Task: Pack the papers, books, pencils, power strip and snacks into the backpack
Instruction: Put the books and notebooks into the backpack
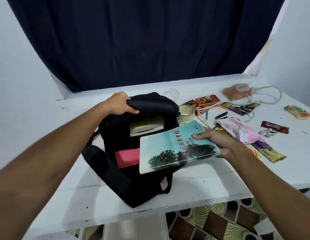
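Note:
A black backpack (126, 184) lies on the white table (211, 181), its main compartment open towards me. Inside it I see the pale edges of books (146, 128) at the far side and a red book (127, 157) nearer me. My left hand (121, 103) grips the backpack's top flap and holds it up. My right hand (215, 142) holds a teal book (175, 149) with red characters by its right edge, tilted over the bag's opening. Snack packets (240, 130), pens and pencils (220, 116) and a white power strip cable (265, 94) lie scattered at the right.
A roll of clear tape (186, 113) stands just right of the backpack. A dark curtain (142, 40) hangs behind the table. The table's front edge is close to me, with a patterned tile floor (220, 224) below.

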